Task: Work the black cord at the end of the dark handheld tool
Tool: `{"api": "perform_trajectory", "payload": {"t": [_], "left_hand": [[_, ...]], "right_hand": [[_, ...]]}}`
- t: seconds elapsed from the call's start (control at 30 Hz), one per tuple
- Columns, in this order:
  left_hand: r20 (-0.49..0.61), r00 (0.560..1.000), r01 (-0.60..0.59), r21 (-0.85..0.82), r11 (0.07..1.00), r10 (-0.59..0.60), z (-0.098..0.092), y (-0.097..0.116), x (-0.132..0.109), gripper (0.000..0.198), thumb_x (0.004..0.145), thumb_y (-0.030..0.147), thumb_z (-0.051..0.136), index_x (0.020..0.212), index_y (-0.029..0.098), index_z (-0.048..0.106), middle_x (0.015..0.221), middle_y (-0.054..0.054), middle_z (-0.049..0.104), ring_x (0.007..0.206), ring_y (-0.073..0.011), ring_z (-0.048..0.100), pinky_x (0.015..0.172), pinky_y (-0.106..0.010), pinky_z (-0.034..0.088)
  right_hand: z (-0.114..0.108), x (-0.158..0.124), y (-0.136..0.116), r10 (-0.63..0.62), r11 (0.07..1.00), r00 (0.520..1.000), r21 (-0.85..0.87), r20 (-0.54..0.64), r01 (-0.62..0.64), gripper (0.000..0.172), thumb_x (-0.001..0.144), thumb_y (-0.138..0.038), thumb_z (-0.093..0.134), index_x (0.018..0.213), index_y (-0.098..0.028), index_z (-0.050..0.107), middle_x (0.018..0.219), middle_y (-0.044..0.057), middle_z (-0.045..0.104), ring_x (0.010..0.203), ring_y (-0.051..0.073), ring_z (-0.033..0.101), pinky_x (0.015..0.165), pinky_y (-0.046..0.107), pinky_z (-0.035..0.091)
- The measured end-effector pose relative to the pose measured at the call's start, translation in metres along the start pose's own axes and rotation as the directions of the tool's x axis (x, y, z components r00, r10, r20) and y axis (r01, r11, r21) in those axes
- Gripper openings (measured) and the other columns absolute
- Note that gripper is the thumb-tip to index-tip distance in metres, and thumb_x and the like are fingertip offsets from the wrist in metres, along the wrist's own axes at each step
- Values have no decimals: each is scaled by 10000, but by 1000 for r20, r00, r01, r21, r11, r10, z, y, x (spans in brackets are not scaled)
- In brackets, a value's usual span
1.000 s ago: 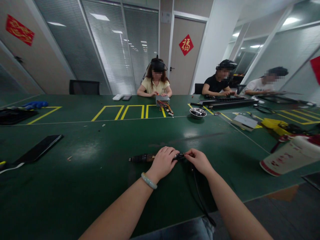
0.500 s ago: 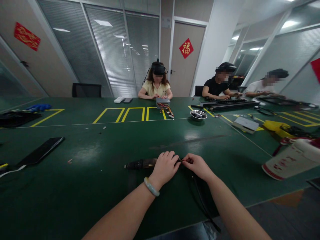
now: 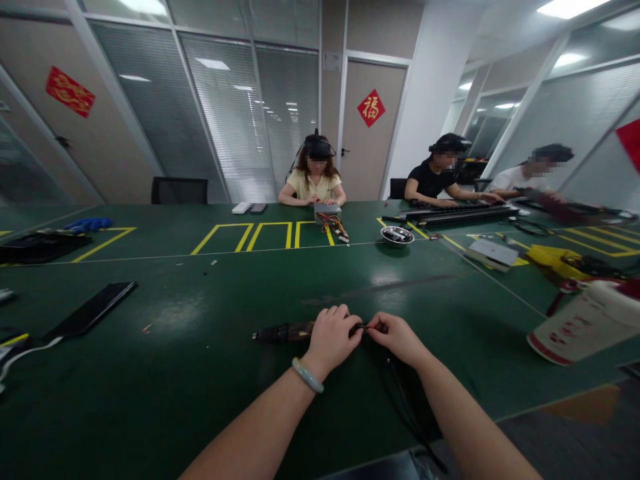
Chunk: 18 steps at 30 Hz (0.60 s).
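Observation:
My left hand (image 3: 334,337) wraps over the rear part of a dark electric screwdriver (image 3: 287,332) with a brownish see-through body. The tool lies flat on the green table, its narrow tip pointing left. At the tool's rear end, my right hand (image 3: 396,339) has thumb and fingers pinched together. What they hold is small and dark, possibly a thin wire, and I cannot make it out. Below the right hand a black cable (image 3: 406,400) runs down to the table's near edge, a small bright spot at its upper end.
Left lies a flat black panel (image 3: 95,310) with a white cable. To the right stands a white cup (image 3: 575,327), near a yellow tool (image 3: 555,261). Farther off are a metal bowl (image 3: 397,237) and a box with coloured wires (image 3: 327,213). Several people work across the table.
The view has tipped up slightly, so the scene sits lower. Both hands stay at the screwdriver's rear end; the right fingers have shifted only a little.

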<state>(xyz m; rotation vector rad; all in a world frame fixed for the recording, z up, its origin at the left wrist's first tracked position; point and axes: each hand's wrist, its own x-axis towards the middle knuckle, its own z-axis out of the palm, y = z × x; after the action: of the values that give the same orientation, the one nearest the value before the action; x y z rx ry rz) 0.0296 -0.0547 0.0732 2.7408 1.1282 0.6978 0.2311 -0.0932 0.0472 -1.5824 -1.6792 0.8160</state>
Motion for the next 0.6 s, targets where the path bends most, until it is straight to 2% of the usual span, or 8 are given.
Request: {"api": "perform_trajectory", "payload": {"t": [0.17,0.6], "left_hand": [[-22,1000,11,5,1000,-11,3,0,0,194,910,412,563,940,254,672,938,-32,555,905,-202,525,782,-352,378],[-28,998,48,-49,998,-49,3,2,0,173,898,400,589,930,255,679,952,-16,585,925,-198,527,815,-360,376]], "right_hand": [[2,0,3,11,1000,1000,-1,-4,-11,143,829,-323,605,838,-187,648,759,-1,669,673,142,589,619,238,438],[1,0,4,17,1000,1000,5,-20,-17,120,819,-302,605,826,-188,641,747,-3,666,663,144,590,604,239,435]]}}
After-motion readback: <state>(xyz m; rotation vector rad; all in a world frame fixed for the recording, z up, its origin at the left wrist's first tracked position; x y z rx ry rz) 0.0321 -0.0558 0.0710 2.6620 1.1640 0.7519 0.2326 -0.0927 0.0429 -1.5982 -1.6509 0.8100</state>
